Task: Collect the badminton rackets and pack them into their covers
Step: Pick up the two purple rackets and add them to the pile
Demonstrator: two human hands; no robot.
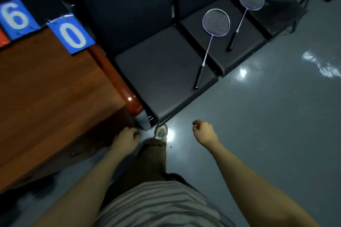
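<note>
Two purple-framed badminton rackets lie on a row of dark padded seats. The nearer racket (210, 42) has its head on the middle seat and its black handle pointing toward me across the near seat. The farther racket (245, 13) lies to its right, handle toward the seat's front edge. My left hand (126, 139) hangs low near the table corner with fingers curled and nothing in it. My right hand (203, 131) hangs loosely curled above the floor, also holding nothing. Both hands are well short of the rackets. No racket covers are visible.
A wooden table (55, 94) stands at the left, carrying a scoreboard (42, 20) with blue cards showing 6 and 0. The dark seats (162, 72) run diagonally to the upper right. Glossy grey floor (267, 125) spreads to the right. My shoe (161, 131) is beside the seat corner.
</note>
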